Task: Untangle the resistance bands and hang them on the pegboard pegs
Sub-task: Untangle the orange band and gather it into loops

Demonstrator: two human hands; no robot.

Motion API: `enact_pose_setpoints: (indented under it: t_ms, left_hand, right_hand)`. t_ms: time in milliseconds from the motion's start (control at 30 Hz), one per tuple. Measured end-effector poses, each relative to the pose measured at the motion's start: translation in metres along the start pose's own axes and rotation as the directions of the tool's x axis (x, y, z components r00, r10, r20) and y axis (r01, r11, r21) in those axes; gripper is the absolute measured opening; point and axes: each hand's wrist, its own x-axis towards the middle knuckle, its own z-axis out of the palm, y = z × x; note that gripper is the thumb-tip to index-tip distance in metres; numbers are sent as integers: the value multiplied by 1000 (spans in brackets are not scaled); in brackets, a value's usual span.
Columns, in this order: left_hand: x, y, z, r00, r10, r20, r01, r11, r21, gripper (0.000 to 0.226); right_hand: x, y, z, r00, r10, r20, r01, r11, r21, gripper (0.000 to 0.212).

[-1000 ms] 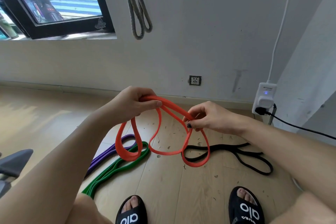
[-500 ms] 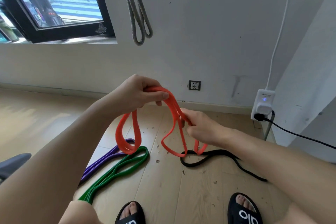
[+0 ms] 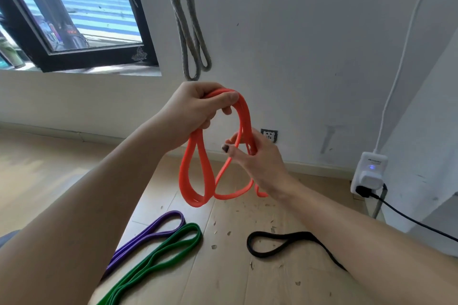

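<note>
Two hands are showing. The left hand (image 3: 195, 109) is gripping the top of the orange band (image 3: 195, 181), with its fingers and thumb curled round it. The right hand (image 3: 257, 161) is lower and to the right, with its fingers curled round other strands of the same band. The orange band is hanging in the air between the hands, in front of the wall, and it is making a few twisted loops.

There are five bands in all. One is orange. Three are lying on the wood floor (image 3: 49, 181) below the hands: a purple band (image 3: 158, 228), a green band (image 3: 173, 247) touching it, and a black band (image 3: 275, 244) lying apart to the right. One grey band (image 3: 190, 32) is hanging on the wall above the hands.

The top of the grey band is running off the picture, so what it is hanging on is not showing. The right arm is hiding the far end of the black band. The left arm is hiding part of the purple band, and the green band is running off the bottom edge.

One wall socket (image 3: 269, 135) is sitting behind the right hand. One white plug box (image 3: 371, 173) with a small blue light is sitting at the right, with a white cord going up and a black cord going off to the right. The writing on the box is too small to read. One window (image 3: 74, 20) is showing at the top left.
</note>
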Motion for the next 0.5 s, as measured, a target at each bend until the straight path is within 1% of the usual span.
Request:
enact_pose_setpoints:
  t_ms: [33, 100, 200, 267, 300, 400, 500]
  left_hand:
    - [10, -1, -3, 1000, 4, 0, -4, 1000, -13, 17]
    - [34, -5, -13, 1000, 11, 6, -11, 1000, -20, 17]
    - [71, -12, -31, 1000, 13, 18, -14, 999, 33, 16]
    - [94, -12, -44, 1000, 9, 24, -10, 999, 50, 18]
    - [105, -10, -50, 1000, 6, 24, -8, 999, 51, 19]
    - [134, 12, -66, 1000, -8, 28, 6, 999, 42, 22]
    - [161, 51, -84, 1000, -7, 19, 7, 1000, 10, 26]
  right_hand:
    - [10, 0, 0, 1000, -3, -10, 3, 1000, 26, 11]
    - [32, 2, -4, 1000, -21, -9, 21, 999, 31, 13]
    - [69, 10, -20, 997, -66, 31, 68, 993, -99, 22]
    - [96, 10, -33, 993, -103, 56, 113, 970, -216, 28]
    - [109, 6, -41, 991, -112, 67, 126, 961, -246, 29]
    - [142, -21, -65, 989, -100, 112, 122, 970, -209, 22]
    - [170, -61, -87, 985, -125, 118, 147, 968, -202, 18]
